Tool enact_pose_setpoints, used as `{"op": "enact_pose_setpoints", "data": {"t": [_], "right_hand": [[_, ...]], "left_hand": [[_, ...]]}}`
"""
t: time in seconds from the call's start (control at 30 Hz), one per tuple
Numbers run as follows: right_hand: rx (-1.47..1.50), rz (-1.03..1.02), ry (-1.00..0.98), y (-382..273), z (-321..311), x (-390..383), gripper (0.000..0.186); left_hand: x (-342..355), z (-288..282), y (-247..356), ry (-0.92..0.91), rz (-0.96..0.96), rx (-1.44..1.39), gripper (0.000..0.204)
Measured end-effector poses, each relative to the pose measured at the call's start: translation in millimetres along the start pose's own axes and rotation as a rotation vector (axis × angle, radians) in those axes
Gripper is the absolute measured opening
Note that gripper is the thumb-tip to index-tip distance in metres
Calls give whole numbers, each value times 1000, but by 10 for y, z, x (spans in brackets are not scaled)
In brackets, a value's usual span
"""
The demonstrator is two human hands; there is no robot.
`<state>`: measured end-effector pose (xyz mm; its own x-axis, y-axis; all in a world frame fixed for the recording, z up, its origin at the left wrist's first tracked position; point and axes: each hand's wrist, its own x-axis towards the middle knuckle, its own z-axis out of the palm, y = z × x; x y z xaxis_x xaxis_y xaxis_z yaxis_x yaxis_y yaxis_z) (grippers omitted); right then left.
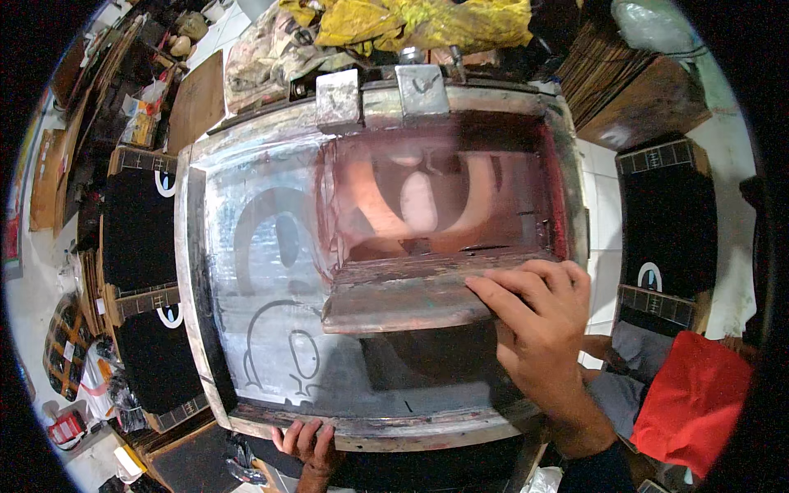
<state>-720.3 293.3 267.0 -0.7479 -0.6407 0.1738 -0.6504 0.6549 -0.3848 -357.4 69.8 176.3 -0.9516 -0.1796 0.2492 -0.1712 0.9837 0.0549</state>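
A screen-printing frame (194, 304) lies in front of me, its mesh showing several eye-shaped designs. Dark red ink (330, 185) borders the upper right of the mesh, where an orange and brown eye shape shows through. My right hand (544, 324) is closed on the right part of a wide squeegee (403, 309), which lies across the mesh below that shape. At the near edge of the frame, my left hand (308, 444) curls its fingers over the wood; its thumb is hidden. Two metal clamps, a left clamp (339, 97) and a right clamp (422, 89), sit on the far edge.
Yellow cloth (419, 23) is heaped behind the frame. Black panels with printed eyes stand on both sides, a left panel (140, 226) and a right panel (670, 214). Stacked boards (612, 62) are at the far right. A person in red (694, 403) is at the near right.
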Motion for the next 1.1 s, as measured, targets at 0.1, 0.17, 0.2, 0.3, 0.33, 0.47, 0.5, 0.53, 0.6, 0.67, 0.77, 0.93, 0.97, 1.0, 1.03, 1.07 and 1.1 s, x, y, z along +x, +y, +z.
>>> {"op": "enact_pose_setpoints", "data": {"t": [0.1,0.17,0.2,0.3,0.33,0.47,0.5,0.53,0.6,0.67,0.77,0.93,0.97,1.0,1.03,1.07,1.1], "right_hand": [[-9,9,-31,-3,-22,16,55],[-9,12,-40,-17,-28,24,54],[-21,23,-56,-25,-30,28,54],[-23,37,-66,-45,-28,54,52],[-26,42,-70,-51,-26,63,52],[-9,67,-81,-55,-17,107,52],[-7,71,-85,-52,-19,116,52],[-3,77,-88,-46,-21,124,52],[16,79,-85,-31,-29,133,52],[40,73,-83,-12,-33,135,51],[55,52,-73,18,-23,132,49],[24,40,-71,35,-7,109,47],[28,41,-69,34,-3,106,46],[31,43,-67,33,-6,105,46],[33,45,-66,31,-8,104,46],[33,48,-66,28,-9,104,46],[30,49,-64,26,-14,106,46]], "left_hand": [[-27,-36,-8,-12,8,27,27],[-41,-60,-9,-55,-57,-80,29],[-47,-73,-11,-58,-77,-155,31],[-46,-74,-24,-54,-62,-121,53],[-46,-75,-29,-69,-64,-118,53],[-57,-92,-33,-107,-91,-135,56],[-65,-107,-32,-107,-94,-131,57],[-72,-109,-32,-109,-95,-126,57],[-90,-121,-35,-139,-89,-115,59],[-106,-119,-44,-142,-87,-115,61],[-121,-93,-55,-124,-83,-110,64],[-137,-91,-63,-105,-63,-69,65],[-139,-97,-66,-98,-60,-67,65],[-142,-95,-70,-98,-53,-61,64],[-148,-98,-69,-99,-47,-56,62],[-155,-92,-71,-99,-43,-52,61],[-163,-75,-71,-84,-45,-50,60]]}}
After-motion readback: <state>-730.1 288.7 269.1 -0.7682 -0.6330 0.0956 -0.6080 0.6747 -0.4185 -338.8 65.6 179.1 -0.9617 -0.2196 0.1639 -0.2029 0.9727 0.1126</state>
